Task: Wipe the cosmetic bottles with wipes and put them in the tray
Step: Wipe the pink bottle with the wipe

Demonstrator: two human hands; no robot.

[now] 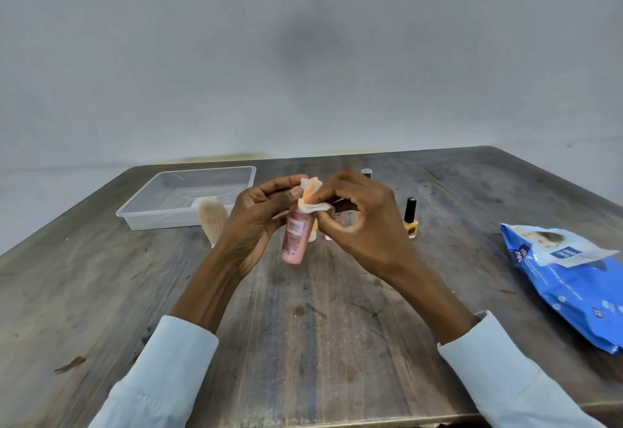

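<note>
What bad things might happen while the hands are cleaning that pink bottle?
The left hand holds the pink plastic bottle in the air, so it might slip and drop onto the wooden table. The right hand rubs the white wipe just in front of the yellow nail polish bottle with a black cap; a bump could tip it.

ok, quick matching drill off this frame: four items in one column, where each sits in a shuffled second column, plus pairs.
Items:
1. pink bottle
2. clear tray
3. blue wipes pack
4. yellow nail polish

Places:
A. table, far left
B. table, right edge
C. in the left hand, wipe on its top
D. standing just right of the right hand

Pairs: 1-C, 2-A, 3-B, 4-D
</note>
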